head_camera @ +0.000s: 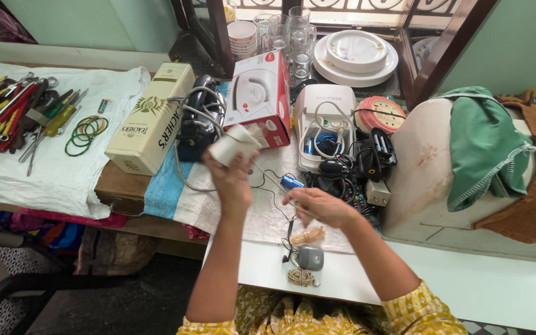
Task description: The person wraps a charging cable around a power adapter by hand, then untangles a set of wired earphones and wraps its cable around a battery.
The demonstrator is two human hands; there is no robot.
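Holding a white cylindrical part (234,145) up above the worktop (479,285), the left hand (231,183) has its grip clamped round the lower end of it, fingers wrapped tight. A thin white rod (274,180), blurred, runs from that part down toward the right hand (321,208); this hand's grip is pinched together on the rod's lower end, though the exact contact is hard to make out.

Just below the right hand lie a tan coiled cord (308,236), a small grey round device (310,257) and a second coil of twine (300,277). A small blue cylinder (291,182) sits between the hands on the striped cloth (169,186).

Behind the left hand stand a red and white iron box (259,93), a dark clothes iron (196,121) and a cream carton (150,118). Further left, pliers and screwdrivers (13,111) lie beside green bangles (85,133). Stacked white plates (356,57) sit at the back.
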